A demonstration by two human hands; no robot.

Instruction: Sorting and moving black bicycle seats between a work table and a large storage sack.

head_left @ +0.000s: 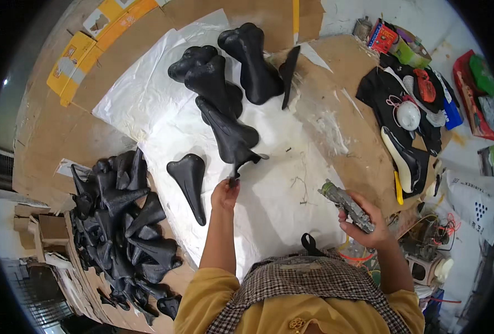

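Pinches a thin-edged black piece (242,160) in the left hand (225,195), above white sheeting (171,125); clasps a grey rod-like tool (344,202) in the right hand (367,222), well right of that pinch; shows a lone saddle-shaped black pad (188,179) just left of the pinch, a black heap (119,222) farther left
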